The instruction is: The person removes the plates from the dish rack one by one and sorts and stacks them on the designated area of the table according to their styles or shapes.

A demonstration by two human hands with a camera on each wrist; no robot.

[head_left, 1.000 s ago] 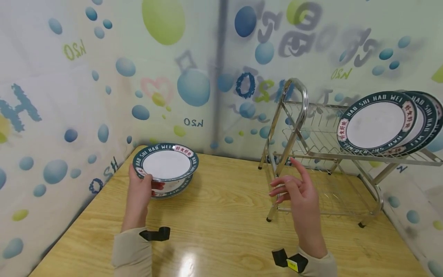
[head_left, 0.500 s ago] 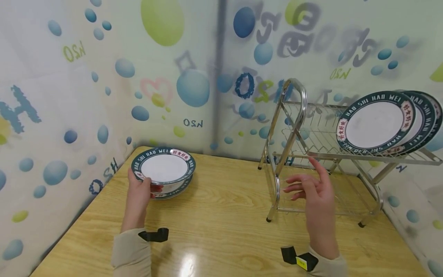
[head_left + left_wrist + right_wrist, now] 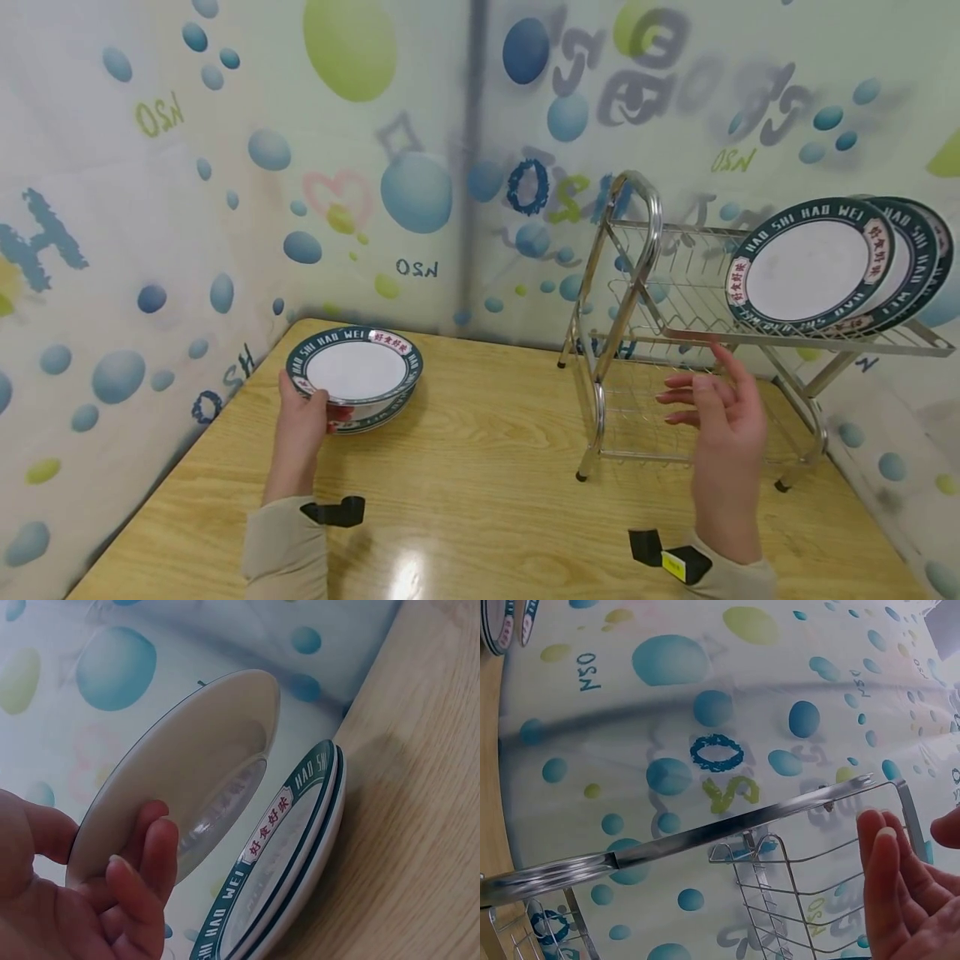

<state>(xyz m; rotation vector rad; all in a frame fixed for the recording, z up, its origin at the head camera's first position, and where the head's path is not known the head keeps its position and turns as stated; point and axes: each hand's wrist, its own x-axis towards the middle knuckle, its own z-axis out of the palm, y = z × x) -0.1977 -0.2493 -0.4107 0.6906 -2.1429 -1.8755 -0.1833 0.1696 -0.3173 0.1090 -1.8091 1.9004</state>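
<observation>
My left hand [image 3: 300,425] grips the near left rim of a white plate [image 3: 356,371] with a dark green lettered border, thumb on top and fingers underneath. In the left wrist view that plate [image 3: 191,757] is tilted and raised above a stack of two similar plates [image 3: 281,847] on the table. My right hand [image 3: 723,425] is lifted in front of the metal dish rack [image 3: 645,275], fingers loosely bent and holding nothing. The right wrist view shows its fingers [image 3: 889,877] near the rack's frame.
Several matching plates [image 3: 810,267] lean on the rack's upper tier at the right. The rack's lower tier is wire mesh. A wooden table [image 3: 480,467] lies under everything, and a patterned wall covering [image 3: 420,192] closes off the back and sides.
My right hand has moved to the right along the front of the rack. The left hand has lowered its plate slightly toward the stack below.
</observation>
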